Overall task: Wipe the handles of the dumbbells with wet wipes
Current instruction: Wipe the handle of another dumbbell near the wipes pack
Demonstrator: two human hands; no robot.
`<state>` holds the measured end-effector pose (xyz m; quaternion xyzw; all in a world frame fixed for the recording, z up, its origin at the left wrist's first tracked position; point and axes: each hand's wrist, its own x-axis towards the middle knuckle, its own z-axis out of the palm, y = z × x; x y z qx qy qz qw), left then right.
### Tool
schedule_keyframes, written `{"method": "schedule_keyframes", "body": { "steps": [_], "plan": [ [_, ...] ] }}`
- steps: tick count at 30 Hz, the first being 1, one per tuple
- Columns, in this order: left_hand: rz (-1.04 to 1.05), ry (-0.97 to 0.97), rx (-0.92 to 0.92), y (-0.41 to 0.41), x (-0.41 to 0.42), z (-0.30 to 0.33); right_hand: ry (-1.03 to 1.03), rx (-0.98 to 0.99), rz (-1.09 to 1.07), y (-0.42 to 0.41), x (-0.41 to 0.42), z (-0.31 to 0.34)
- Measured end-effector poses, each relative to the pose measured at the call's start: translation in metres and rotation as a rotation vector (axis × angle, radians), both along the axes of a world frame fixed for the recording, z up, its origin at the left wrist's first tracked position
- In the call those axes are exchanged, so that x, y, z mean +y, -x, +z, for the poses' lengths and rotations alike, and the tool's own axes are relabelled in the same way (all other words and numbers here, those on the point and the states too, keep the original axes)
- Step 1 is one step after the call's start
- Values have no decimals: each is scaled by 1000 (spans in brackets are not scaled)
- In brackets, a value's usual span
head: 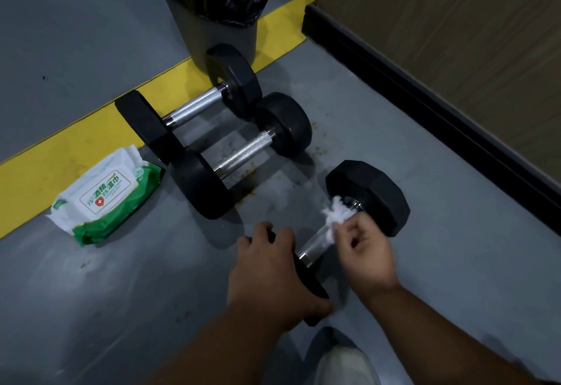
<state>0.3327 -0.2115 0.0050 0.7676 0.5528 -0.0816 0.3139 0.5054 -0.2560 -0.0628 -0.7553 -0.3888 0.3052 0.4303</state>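
The wet-wipe pack (106, 198), white and green, lies on the grey floor (394, 129) at the left, just beside a yellow floor stripe (91, 129). Its label shows "75", a red shield with a white cross, and green Chinese characters that look like 酒精湿巾; the smaller print is too fine to read.

The nearest dumbbell (368, 195) lies on the floor in front of the person. The left hand (267, 275) rests over its near black head, fingers (264, 230) curled over the top edge. The right hand (364, 251) pinches a crumpled white wipe (337, 213) with bent fingers (349, 228), pressing it on the chrome handle (315, 246) next to the far head. The hand and wipe are motion-blurred.

Two more dumbbells (239, 145) lie side by side further off, touching, their knurled handles bare. Behind them stands a dark bin (212, 20) with a black liner and white wipes inside. A pale shoe (343, 357) shows at the bottom edge.
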Motion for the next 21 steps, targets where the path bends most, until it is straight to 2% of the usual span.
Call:
{"method": "schedule_keyframes", "body": {
  "steps": [2, 4, 7, 9, 10, 13, 15, 19, 21],
  "plan": [
    [-17, -22, 6, -3, -4, 2, 52, -92, 170, 11, -10, 2],
    [-28, -37, 24, -6, -11, 2, 89, -41, 210, 9, -11, 5],
    [-10, -125, 23, -11, -27, -1, 16, 83, -46, -8, -9, 5],
    [3, -186, 6, -15, -37, -4, -21, 51, -180, -9, -15, 3],
    [0, -204, -9, -18, -41, -5, -20, 34, -172, -6, -21, 2],
    [-18, -273, -56, -24, -55, -10, 8, 20, 79, 9, -38, 4],
    [-23, -296, -85, -24, -60, -13, -15, -38, 132, 1, -37, 3],
    [-52, -270, -36, -23, -60, -10, -56, -39, -217, -19, -24, -1],
    [-73, -236, -28, -20, -57, -4, -65, -6, -217, -12, -24, -4]
  ]
}}
